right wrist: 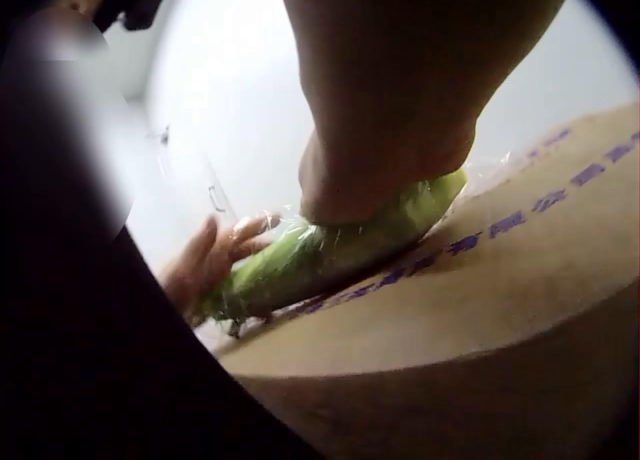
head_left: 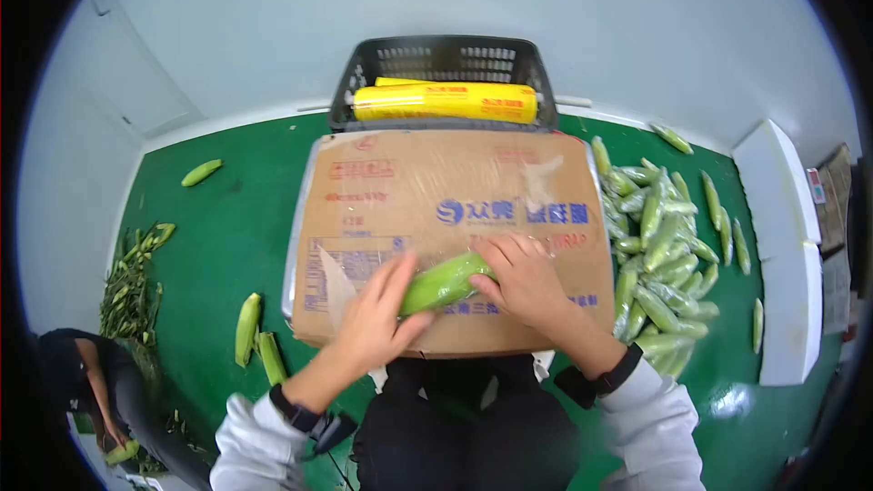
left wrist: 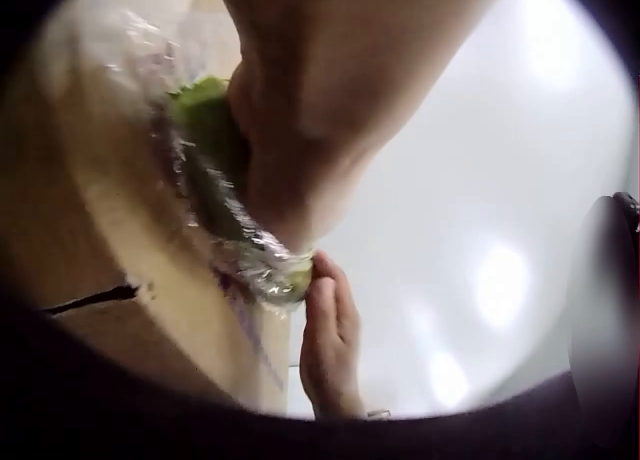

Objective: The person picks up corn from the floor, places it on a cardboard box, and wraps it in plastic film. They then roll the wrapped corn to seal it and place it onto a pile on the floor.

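A green ear of corn in husk [head_left: 446, 283], with clear film around it, lies on a printed cardboard box [head_left: 427, 218]. The left hand [head_left: 375, 314] touches its left end, thumb and fingers spread apart and fairly straight. At the other end the right hand [head_left: 520, 280] rests with its fingers extended over the corn and film. In the left wrist view shiny film wraps the ear [left wrist: 215, 165]; the right wrist view shows the ear [right wrist: 340, 255] under crinkled film, with the left hand [right wrist: 215, 260] at its far end. The palms' undersides are hidden.
Behind the box stands a black basket [head_left: 446, 47] with yellow film rolls [head_left: 446, 102]. Many wrapped ears [head_left: 668, 255] lie on the green floor at right, loose ears [head_left: 246, 329] at left. White blocks [head_left: 777, 255] stand far right; another person [head_left: 109, 391] is at lower left.
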A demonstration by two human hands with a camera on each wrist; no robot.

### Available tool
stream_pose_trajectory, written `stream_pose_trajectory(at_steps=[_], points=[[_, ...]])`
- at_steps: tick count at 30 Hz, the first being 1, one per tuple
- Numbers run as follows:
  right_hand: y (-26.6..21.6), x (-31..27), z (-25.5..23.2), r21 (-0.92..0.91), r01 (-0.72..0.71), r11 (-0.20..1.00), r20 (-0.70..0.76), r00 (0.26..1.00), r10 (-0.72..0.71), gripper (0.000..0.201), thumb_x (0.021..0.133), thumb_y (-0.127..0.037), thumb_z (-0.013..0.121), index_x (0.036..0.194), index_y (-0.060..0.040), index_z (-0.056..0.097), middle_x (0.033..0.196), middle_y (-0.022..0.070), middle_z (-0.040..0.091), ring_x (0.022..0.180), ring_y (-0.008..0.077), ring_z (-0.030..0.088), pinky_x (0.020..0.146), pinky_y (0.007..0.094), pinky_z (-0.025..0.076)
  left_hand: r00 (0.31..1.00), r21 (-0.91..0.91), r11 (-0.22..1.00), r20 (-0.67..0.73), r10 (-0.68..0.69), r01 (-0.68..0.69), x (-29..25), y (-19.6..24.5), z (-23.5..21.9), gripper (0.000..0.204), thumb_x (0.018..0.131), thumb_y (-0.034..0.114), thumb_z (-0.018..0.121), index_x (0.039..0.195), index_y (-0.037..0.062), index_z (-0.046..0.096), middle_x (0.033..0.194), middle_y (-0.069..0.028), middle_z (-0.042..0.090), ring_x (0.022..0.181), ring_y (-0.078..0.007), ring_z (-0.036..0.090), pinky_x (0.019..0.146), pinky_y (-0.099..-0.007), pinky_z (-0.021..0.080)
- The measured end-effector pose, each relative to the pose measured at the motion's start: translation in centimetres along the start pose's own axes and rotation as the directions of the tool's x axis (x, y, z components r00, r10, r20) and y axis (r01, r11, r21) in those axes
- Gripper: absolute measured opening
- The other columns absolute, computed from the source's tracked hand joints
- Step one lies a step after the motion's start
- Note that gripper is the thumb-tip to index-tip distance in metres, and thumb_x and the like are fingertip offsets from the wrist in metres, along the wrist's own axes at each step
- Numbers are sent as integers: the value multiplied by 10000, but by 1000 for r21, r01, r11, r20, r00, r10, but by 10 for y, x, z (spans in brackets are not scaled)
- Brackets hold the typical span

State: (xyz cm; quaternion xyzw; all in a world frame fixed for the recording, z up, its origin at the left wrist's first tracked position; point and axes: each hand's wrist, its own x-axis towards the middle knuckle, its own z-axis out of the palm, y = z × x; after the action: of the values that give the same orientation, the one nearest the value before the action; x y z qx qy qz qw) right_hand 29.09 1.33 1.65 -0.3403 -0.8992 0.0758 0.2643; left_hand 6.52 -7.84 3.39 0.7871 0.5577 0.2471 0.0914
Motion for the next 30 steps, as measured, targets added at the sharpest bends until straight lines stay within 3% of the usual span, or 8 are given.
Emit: stream_pose_trajectory(at_steps=[6, 11, 15, 17, 21, 23, 26, 30], points=[[3, 12, 20, -104, -3, 995, -39, 999, -1, 247, 787, -275, 631, 945, -88, 605, 969, 73, 559, 919, 253, 525, 771, 391, 429, 999, 111, 993, 37, -31, 27, -95, -50, -42, 233, 739, 34, 674, 964, 52, 618, 907, -100, 656, 736, -249, 670, 610, -365, 543], [16, 15, 23, -30, 57, 998, -36, 998, -58, 208, 802, -265, 611, 903, -83, 617, 940, 67, 564, 877, 252, 543, 716, 388, 455, 958, 67, 990, -254, 136, -123, 52, -35, -74, 48, 787, 26, 650, 833, 32, 638, 721, -147, 639, 621, -336, 614, 620, -418, 496], [3, 21, 8, -156, -93, 983, 169, 978, 119, 223, 835, -283, 599, 885, -67, 620, 902, 93, 583, 780, 279, 597, 636, 408, 500, 924, 243, 964, 382, 6, -107, 82, -37, 18, 188, 842, 208, 591, 794, 29, 623, 661, -221, 611, 685, -348, 648, 639, -452, 517], [-9, 10, -9, -165, -211, 963, 409, 874, 261, 273, 853, -324, 593, 922, -62, 618, 910, 109, 599, 758, 295, 619, 599, 422, 513, 786, 39, 995, 611, -94, 88, 63, 7, -8, 275, 826, 240, 620, 1005, 31, 637, 835, -234, 648, 849, -345, 654, 766, -451, 522], [-25, 16, -26, 17, -432, 902, 488, 791, 370, 360, 833, -373, 628, 1019, -66, 597, 995, 108, 614, 885, 296, 629, 713, 410, 525, 973, 74, 994, 224, 60, -78, 17, 20, 9, 625, 854, 298, 613, 1356, -16, 413, 1326, -243, 460, 1282, -353, 413, 1042, -455, 355], [-13, 22, -18, 30, -39, 999, 203, 979, 32, 422, 786, -380, 673, 1057, -70, 580, 1022, 97, 608, 945, 293, 608, 796, 407, 500, 988, 205, 977, 153, 23, -55, 40, -6, 19, 688, 852, 298, 622, 1391, -42, 361, 1433, -238, 368, 1366, -352, 325, 1095, -446, 303], [3, 44, -11, -133, 336, 933, 114, 940, -322, 500, 710, -380, 734, 1076, -78, 575, 1041, 85, 592, 1012, 288, 572, 881, 397, 457, 997, 253, 966, 64, 32, -47, 118, -68, 14, 699, 837, 229, 624, 1399, -63, 329, 1473, -247, 308, 1366, -369, 319, 1106, -425, 297], [47, 100, 24, -82, 305, 949, 257, 926, -276, 528, 660, -403, 764, 1037, -81, 580, 970, 94, 610, 954, 285, 599, 817, 409, 472, 784, 156, 986, 618, -56, -52, 191, -96, 18, 734, 812, 131, 639, 1404, -94, 268, 1468, -287, 284, 1340, -388, 347, 1100, -391, 325]])
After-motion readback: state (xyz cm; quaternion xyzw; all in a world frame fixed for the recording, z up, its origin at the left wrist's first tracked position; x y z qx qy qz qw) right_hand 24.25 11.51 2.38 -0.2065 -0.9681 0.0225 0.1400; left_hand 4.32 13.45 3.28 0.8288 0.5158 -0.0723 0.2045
